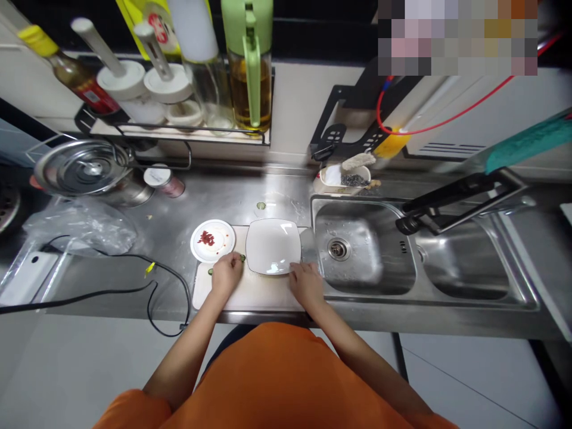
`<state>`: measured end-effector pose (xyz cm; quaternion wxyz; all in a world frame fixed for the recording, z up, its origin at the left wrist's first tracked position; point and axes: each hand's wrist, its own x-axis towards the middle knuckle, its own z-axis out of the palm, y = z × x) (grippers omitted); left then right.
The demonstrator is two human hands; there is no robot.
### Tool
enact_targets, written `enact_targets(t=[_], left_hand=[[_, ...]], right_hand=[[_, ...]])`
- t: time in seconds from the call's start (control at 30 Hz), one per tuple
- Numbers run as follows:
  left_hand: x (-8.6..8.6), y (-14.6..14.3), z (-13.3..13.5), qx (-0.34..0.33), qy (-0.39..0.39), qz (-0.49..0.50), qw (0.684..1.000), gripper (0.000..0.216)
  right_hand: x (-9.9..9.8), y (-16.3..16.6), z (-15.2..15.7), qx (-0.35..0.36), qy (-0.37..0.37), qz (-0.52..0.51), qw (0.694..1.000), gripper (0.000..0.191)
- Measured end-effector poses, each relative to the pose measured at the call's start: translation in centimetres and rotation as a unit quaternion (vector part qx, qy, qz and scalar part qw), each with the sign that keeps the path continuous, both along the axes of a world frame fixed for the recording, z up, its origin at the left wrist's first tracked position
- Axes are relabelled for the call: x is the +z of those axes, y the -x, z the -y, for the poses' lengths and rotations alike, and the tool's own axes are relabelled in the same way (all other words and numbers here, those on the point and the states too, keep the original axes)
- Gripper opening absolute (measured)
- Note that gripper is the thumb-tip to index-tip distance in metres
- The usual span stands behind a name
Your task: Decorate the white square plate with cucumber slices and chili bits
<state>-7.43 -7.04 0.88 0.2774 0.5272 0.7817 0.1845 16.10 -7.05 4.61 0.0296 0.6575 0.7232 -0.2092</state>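
Observation:
A glossy white square plate [273,245] sits on a pale cutting board [263,293]. My left hand [227,275] is over the board left of the plate, its fingers pinched at a small green cucumber piece [242,258]. Another green piece [211,271] lies by that hand's outer side. My right hand [307,283] lies palm down at the plate's lower right corner, fingers stretched forward and touching its edge. A grey, blade-like flat piece [309,243] shows beyond those fingers; its lower end is hidden. A round white plate [213,241] with chopped red bits [206,238] overlaps the board's upper left.
To the right is a double steel sink [366,247] with a black faucet [447,205]. A cucumber slice [261,205] lies behind the board. Leftward are a black cable [147,259], a plastic bag [84,226], a lidded pot [92,173] and a small can [164,180]. An oil bottle [250,89] stands on the rack.

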Motion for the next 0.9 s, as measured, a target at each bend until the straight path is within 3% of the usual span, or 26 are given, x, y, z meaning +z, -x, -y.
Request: enact_targets(t=[0.1,0.3,0.57,0.63,0.73,0.8,0.9], left_hand=[[0.7,0.5,-0.3,-0.01,0.014,0.074,0.997,0.018],[2.7,-1.1,-2.5,-0.097,0.013,0.193,0.976,0.017],[3.1,-3.2,-5.1,-0.144,0.029,0.218,0.965,0.018],[2.9,-3.4,-5.4,-0.127,0.033,0.231,0.964,0.019],[2.6,-3.7,-5.6,-0.046,0.063,0.277,0.958,0.022],[2.5,-4.1,-5.7,0.021,0.112,0.338,0.934,0.026],[2.6,-4.9,-6.1,0.094,0.194,0.435,0.874,0.032]], right_hand=[[-0.4,0.5,-0.8,0.011,0.004,-0.068,0.998,0.022],[-0.3,2.8,-4.0,0.062,-0.032,-0.206,0.976,0.018],[-0.5,3.4,-6.4,0.005,0.018,-0.244,0.969,0.013],[-0.5,3.1,-6.6,-0.015,0.022,-0.257,0.966,0.014],[-0.4,2.7,-6.8,-0.022,0.014,-0.272,0.962,0.014],[-0.3,2.5,-7.0,-0.009,0.001,-0.278,0.961,0.014],[-0.1,2.3,-7.2,0.015,-0.016,-0.274,0.962,0.013]])
